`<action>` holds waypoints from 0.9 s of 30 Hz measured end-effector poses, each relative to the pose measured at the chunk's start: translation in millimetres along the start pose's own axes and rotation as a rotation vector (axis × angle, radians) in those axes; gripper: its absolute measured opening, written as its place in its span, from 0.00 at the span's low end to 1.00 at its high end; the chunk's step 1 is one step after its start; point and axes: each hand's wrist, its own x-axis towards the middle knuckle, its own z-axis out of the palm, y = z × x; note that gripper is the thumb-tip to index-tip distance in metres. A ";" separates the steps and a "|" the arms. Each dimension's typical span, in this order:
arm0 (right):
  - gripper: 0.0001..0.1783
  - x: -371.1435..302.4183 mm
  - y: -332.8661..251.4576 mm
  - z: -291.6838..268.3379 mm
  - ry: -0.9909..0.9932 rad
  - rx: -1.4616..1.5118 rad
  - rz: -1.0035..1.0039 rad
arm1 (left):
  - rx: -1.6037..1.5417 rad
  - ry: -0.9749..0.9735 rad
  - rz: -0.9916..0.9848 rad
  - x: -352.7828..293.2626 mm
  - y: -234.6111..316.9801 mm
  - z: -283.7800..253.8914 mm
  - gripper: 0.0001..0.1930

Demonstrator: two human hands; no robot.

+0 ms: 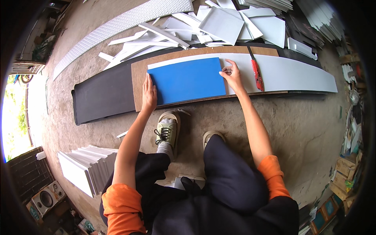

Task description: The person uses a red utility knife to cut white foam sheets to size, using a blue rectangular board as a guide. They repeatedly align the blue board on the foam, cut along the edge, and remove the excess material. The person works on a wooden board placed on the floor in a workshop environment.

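Observation:
A blue rectangular sheet (188, 80) lies over a long white sheet (290, 72), with a brown wooden board (140, 84) beneath them. My left hand (149, 94) rests along the blue sheet's left edge, its fingers straight and flat. At the opposite edge is my right hand (232, 76), thumb at the blue sheet's border, the other fingers bent and apart from the thumb. Just right of that hand, a red utility knife (257, 74) lies across the white sheet with its dark blade pointing away from me.
Black sheeting (103, 90) extends left under the board. Beyond it are heaped white offcuts (223, 25) and a long textured white strip (117, 29). A stack of white panels (88, 166) stands near my left arm. A speaker (47, 197) sits at lower left.

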 end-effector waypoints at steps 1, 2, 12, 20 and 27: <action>0.30 -0.3 -1.3 0.4 0.000 -0.007 -0.003 | -0.004 -0.001 0.003 -0.5 -0.6 0.1 0.28; 0.32 0.6 -0.4 0.3 -0.005 -0.024 0.002 | -0.008 0.002 0.008 0.1 -1.5 0.0 0.29; 0.53 -3.8 -10.5 5.3 -0.183 -0.316 -0.006 | 0.154 0.053 -0.148 12.9 9.4 3.9 0.36; 0.50 -16.3 -18.8 17.6 -0.025 -0.511 -0.026 | 0.308 -0.201 0.212 36.6 57.7 7.6 0.39; 0.40 -29.1 -18.5 8.7 0.036 -0.203 -0.007 | 0.233 -0.220 0.508 60.2 141.6 57.9 0.35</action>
